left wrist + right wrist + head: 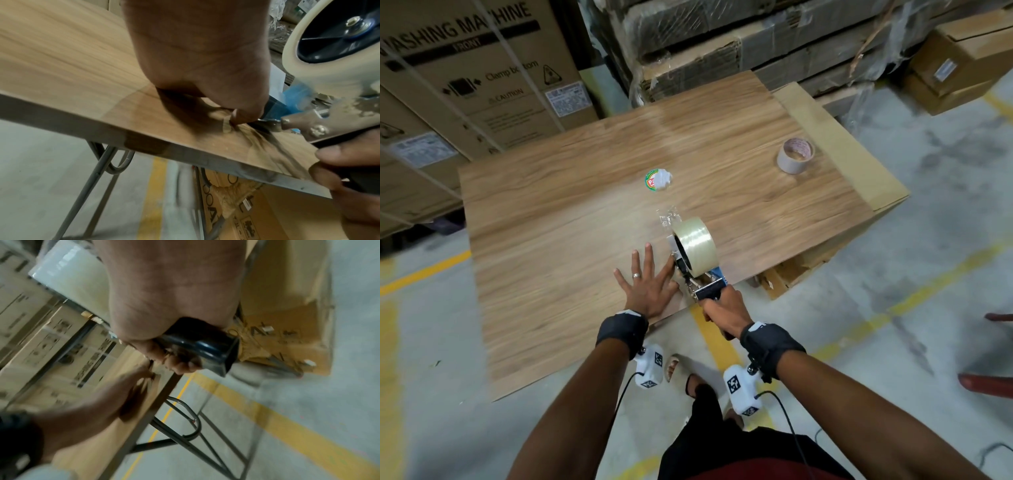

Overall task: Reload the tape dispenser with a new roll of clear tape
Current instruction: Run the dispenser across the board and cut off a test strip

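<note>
A tape dispenser (707,286) with a blue and metal frame stands on the near edge of the wooden table (571,219), carrying a full roll of clear tape (697,245). My right hand (722,308) grips its dark handle (202,344). My left hand (650,284) lies flat on the table just left of the dispenser, fingers spread. In the left wrist view its thumb (238,113) presses on the table at the dispenser's front, on what looks like a strip of tape; the roll (304,71) sits on a dark hub.
An empty cardboard tape core (795,156) stands at the table's far right. A crumpled round label (658,180) and a scrap of clear wrapping (669,216) lie mid-table. Large cardboard boxes (472,78) surround the table. Folding metal legs (185,426) show underneath.
</note>
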### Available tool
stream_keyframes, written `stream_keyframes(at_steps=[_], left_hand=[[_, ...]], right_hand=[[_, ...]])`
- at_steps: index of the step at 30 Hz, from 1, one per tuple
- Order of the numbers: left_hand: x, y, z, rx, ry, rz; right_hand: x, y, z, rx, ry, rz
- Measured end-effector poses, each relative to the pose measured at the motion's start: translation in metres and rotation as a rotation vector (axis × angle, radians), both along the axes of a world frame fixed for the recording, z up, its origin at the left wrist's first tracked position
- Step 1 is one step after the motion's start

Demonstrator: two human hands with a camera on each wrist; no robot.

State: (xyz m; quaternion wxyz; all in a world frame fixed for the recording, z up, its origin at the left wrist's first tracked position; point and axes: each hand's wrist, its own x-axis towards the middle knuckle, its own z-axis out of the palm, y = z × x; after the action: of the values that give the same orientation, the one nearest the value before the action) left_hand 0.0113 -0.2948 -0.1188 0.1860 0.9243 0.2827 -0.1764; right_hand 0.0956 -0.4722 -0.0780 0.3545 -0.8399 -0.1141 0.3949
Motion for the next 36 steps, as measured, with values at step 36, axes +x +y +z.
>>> stream_keyframes(at_steps=[36], left_hand=[[-0.005,-0.025,0.006,-0.057,-0.007,0.055]], right_hand=[[-0.034,-0.051,-0.016,-0.008,-0.013,-0.043]])
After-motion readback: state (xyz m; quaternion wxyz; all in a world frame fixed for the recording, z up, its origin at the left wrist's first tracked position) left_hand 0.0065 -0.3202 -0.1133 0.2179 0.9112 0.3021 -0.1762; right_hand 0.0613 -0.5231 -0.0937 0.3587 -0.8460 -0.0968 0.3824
